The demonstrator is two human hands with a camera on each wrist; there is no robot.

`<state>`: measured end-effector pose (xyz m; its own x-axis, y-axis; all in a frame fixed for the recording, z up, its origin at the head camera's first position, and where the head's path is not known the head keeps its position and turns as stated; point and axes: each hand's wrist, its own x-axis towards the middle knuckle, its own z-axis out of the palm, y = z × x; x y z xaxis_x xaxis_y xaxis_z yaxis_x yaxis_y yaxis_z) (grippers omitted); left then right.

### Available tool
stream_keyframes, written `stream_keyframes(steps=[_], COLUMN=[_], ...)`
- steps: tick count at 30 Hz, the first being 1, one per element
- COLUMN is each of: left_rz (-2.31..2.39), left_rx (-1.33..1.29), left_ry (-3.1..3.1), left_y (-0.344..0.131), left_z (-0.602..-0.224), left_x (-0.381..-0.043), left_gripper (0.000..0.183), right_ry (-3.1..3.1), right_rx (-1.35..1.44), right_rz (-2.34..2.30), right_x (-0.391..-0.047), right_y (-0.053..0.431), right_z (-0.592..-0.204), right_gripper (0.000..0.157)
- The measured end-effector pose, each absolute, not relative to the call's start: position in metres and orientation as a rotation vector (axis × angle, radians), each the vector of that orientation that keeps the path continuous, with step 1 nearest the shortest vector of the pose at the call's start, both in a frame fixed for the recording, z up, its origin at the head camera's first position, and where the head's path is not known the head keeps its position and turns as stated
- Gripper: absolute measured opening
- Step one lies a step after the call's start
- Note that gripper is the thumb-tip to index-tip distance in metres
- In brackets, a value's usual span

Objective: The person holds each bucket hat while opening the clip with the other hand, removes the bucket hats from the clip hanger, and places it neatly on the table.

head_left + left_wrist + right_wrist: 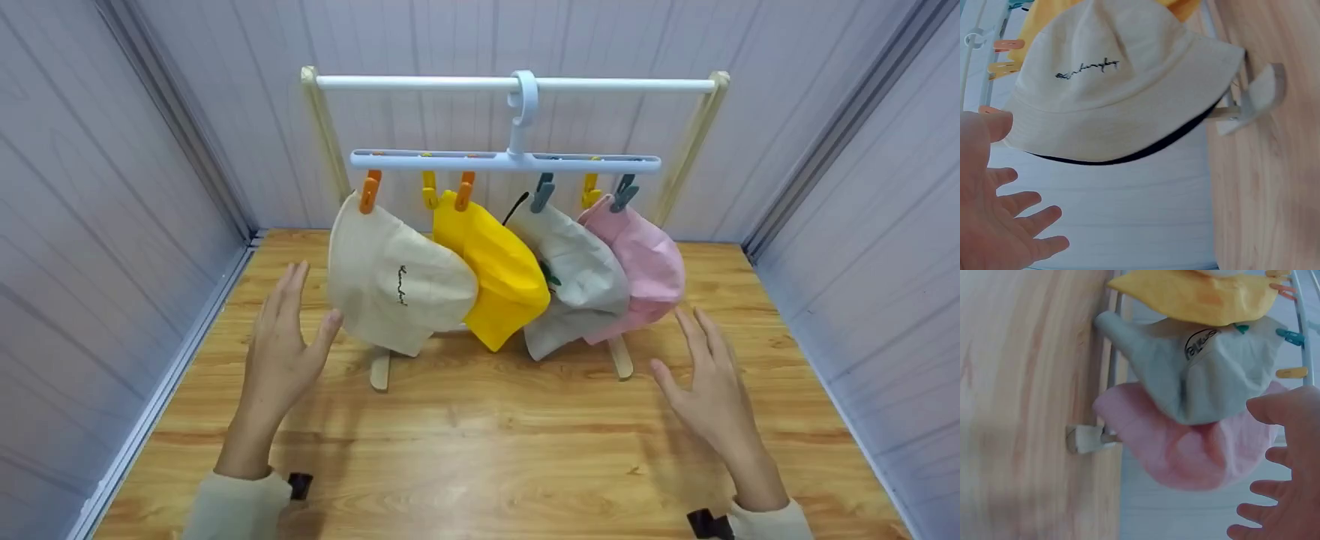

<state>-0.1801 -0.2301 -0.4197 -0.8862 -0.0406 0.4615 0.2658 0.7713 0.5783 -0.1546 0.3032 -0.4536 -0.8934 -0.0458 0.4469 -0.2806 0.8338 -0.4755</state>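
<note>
Four bucket hats hang in a row from a white clip hanger (442, 160). At the left is a cream hat (390, 277) with dark script on it, then a yellow hat (502, 274), a light grey hat (581, 270) and a pink hat (652, 262). Orange, yellow and grey-green clips (542, 193) grip their edges. My left hand (281, 345) is held with fingers extended beside the cream hat, thumb close to its brim. On the other side, my right hand (709, 390) has its fingers spread just below the pink hat. Neither hand holds anything.
The hanger hooks over a white rod (622, 85) on a wooden-legged stand (324, 131), whose feet (380, 371) rest on the wood-grain tabletop (480, 450). Pale panelled walls (862, 247) enclose the table at left, right and back.
</note>
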Motion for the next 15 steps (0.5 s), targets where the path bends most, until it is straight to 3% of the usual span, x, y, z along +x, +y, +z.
stream_keyframes(steps=[15], left_rz=[-1.245], left_rx=[-0.277], left_ry=[-2.307], left_y=[-0.229], left_z=[-0.407], left_x=[-0.219], left_gripper=[0.063], right_ry=[-2.316], right_rx=[0.559], right_rz=[1.075], right_x=[-0.185], right_y=[0.242], right_z=[-0.409], right_gripper=[0.059])
